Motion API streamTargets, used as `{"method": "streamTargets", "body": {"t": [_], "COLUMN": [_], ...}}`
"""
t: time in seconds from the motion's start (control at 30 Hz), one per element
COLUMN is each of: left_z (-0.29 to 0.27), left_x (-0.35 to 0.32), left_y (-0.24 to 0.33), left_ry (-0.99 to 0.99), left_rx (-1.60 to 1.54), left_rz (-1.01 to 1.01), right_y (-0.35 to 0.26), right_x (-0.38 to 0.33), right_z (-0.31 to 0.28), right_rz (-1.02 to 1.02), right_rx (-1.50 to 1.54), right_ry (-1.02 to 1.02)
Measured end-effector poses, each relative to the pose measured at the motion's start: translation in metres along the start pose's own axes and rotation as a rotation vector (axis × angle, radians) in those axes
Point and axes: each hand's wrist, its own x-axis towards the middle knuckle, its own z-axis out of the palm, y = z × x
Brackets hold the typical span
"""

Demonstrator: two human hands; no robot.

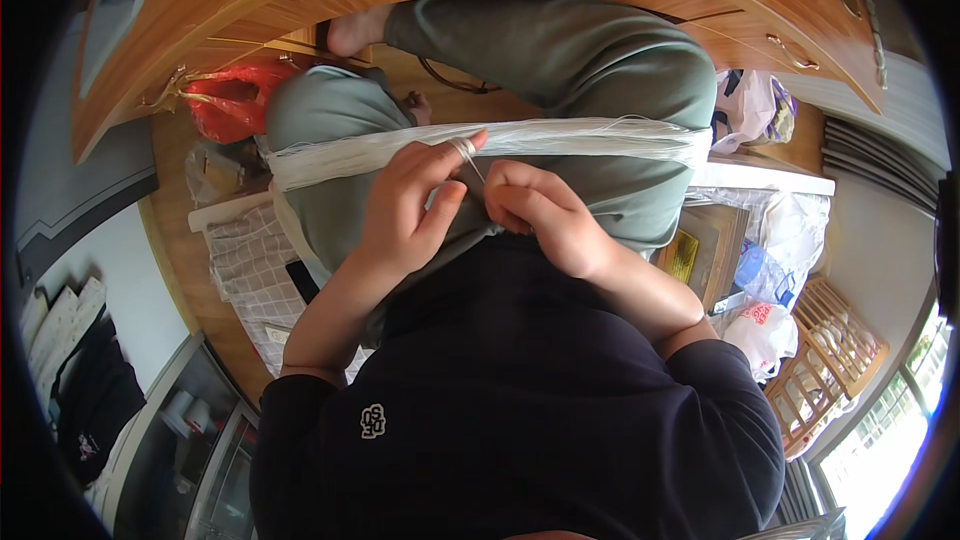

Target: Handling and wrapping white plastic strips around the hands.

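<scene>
- My left hand [405, 205] pinches a thin white strand [468, 155], looped round its forefinger.
- My right hand [540, 210] is closed on the same strand just beside it.
- The white fibre bundle [560, 140] lies stretched across my knees, over the green trousers [580, 60].
- A red bag [235, 95] sits well off to the left.

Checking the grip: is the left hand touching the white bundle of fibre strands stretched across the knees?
Touching. The head view shows the left hand with white strands looped around its fingertip, joined to the white bundle of fibre strands.
</scene>
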Motion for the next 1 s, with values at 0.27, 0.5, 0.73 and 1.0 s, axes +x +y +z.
{"method": "streamTargets", "body": {"t": [0.27,0.5,0.73,1.0], "left_z": [0.03,0.02,0.011,0.014], "left_x": [-0.006,-0.008,-0.011,-0.015], "left_y": [0.012,0.009,0.019,0.019], "left_ry": [0.164,0.045,-0.091,-0.216], "left_rx": [-0.998,-1.011,-0.528,-0.441], "left_rz": [-0.367,-0.446,-0.377,-0.312], "right_y": [0.026,0.017,0.009,-0.007], "right_x": [0.005,0.006,0.004,0.01], "right_z": [-0.001,-0.013,-0.021,-0.026], "right_rz": [-0.148,-0.116,-0.043,-0.413], "right_rx": [-0.109,-0.161,0.099,-0.689], "right_ry": [0.046,0.116,-0.006,-0.137]}}
